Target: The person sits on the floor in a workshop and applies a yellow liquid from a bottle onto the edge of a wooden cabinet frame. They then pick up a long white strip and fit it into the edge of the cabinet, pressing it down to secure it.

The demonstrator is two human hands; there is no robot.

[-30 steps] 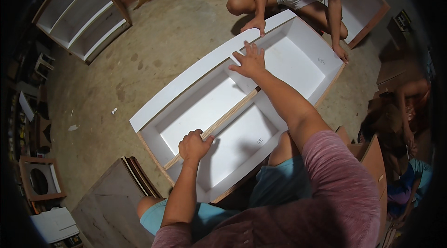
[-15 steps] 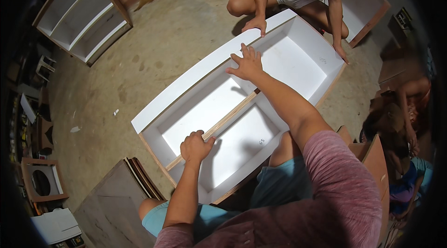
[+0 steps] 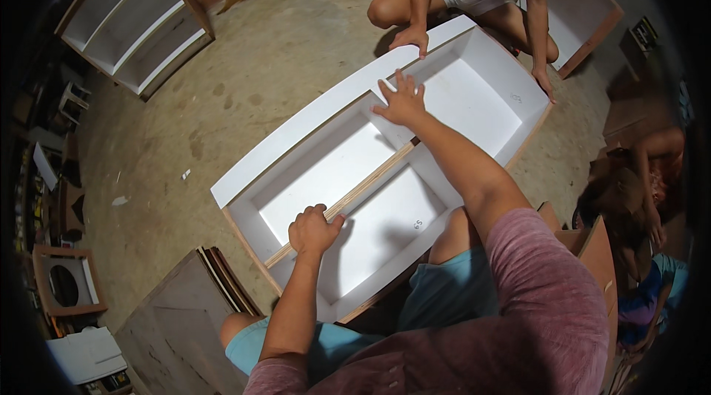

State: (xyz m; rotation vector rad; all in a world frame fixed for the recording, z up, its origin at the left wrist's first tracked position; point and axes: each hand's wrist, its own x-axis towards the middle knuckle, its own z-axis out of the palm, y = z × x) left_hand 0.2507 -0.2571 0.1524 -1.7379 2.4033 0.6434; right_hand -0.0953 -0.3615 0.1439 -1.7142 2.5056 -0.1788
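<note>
A long white cabinet carcass [image 3: 248, 165] lies on its back before me, its inside split into compartments by panels with bare plywood edges. My left hand [image 3: 315, 230] has its fingers curled over the edge of the long divider [image 3: 370, 178]. At the junction with the cross panel, my right hand [image 3: 405, 102] rests with its fingers spread toward the far white rail. What its palm presses on is partly hidden. Another person's hand [image 3: 411, 39] lies on that rail at the far end, and their other hand [image 3: 544, 85] touches the right corner.
An upright shelf unit [image 3: 141, 21] stands at the far left. Stacked boards [image 3: 185, 302] lean near my left knee, and a wooden frame with a round hole [image 3: 67, 284] sits beyond them. Another cabinet piece [image 3: 574, 13] is behind the crouching person. More people [image 3: 641, 247] are at the right.
My right hand has shifted slightly right along the cabinet, fingers still spread. The left hand keeps its hold on the divider. The whole view has moved a little.
</note>
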